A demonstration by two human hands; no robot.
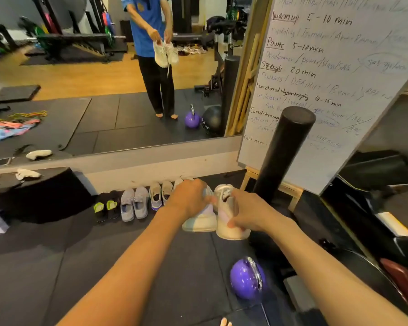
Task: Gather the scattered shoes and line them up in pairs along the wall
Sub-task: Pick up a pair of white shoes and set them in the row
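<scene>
The person stands facing the mirror (80,67) w/ both arms stretched fwd, one pale sneaker in each hand. The left hand (189,198) has its fingers curled over the top of the left sneaker (203,222). The right hand (250,214) is wrapped round the side of the right sneaker (229,229), thumb on the heel end. The two shoes touch side by side, heels toward the camera, and are held off the rubber mat (57,267) (the reflection shows them dangling from the hands).

Along the base of the wall (151,170), toes to the wall, sit three pairs L to R: the black pair (106,209) w/ neon-yellow insoles, the grey pair (134,205) and the white pair (160,195) w/ lime trim. Just past them a pale toe shows behind the left hand, prob. another shoe, mostly hidden.

The row's left end stops just beside the black box (40,196). To the right the room is tight: a foam roller (283,151) stands upright near the held sneakers, w/ the whiteboard (327,78) on its wooden easel (295,196) behind it. A purple kettlebell (246,278) sits on the mat below the right forearm. Open mat lies in front of the row, under the left arm.
</scene>
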